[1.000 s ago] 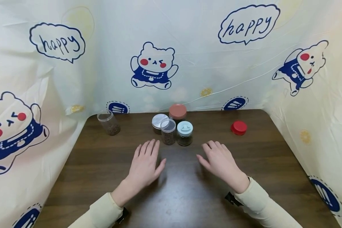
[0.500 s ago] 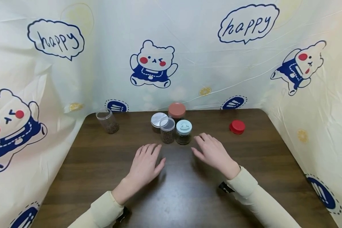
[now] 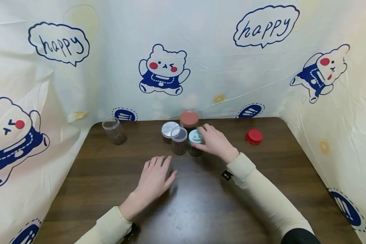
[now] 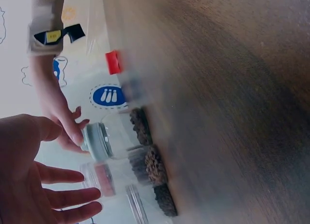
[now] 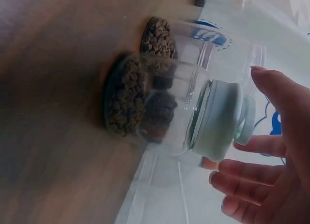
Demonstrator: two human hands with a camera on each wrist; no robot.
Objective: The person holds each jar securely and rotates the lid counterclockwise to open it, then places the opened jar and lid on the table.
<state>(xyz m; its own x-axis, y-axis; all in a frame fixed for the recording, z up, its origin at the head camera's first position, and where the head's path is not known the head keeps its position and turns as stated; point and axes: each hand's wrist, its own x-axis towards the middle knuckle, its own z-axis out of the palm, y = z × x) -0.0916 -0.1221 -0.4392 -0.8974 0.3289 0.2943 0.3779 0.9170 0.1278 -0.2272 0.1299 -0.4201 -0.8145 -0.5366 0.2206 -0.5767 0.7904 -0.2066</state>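
My right hand point(image 3: 215, 142) is at the glass jar with the light blue lid point(image 3: 195, 136). In the right wrist view its thumb and fingers point(image 5: 254, 184) spread around that lid point(image 5: 218, 120), with no firm grip visible. Dark brown bean-like pieces point(image 5: 127, 96) lie in the bottom of this jar. A lidless clear jar point(image 3: 179, 142) of similar pieces stands against its left side. Behind them are a jar with a silver lid point(image 3: 170, 128) and one with a pinkish-red lid point(image 3: 189, 119). Nearer the front, my left hand point(image 3: 154, 176) hovers or rests over the table, fingers relaxed, holding nothing.
Another uncovered clear jar point(image 3: 115, 131) with brown contents stands at the table's back left. A red lid point(image 3: 254, 136) lies at the back right. A printed cloth point(image 3: 216, 67) hangs behind and beside the brown wooden table point(image 3: 109, 176).
My right hand has moved forward and left, from over the table to the light blue lid. The left hand has stayed nearly still.
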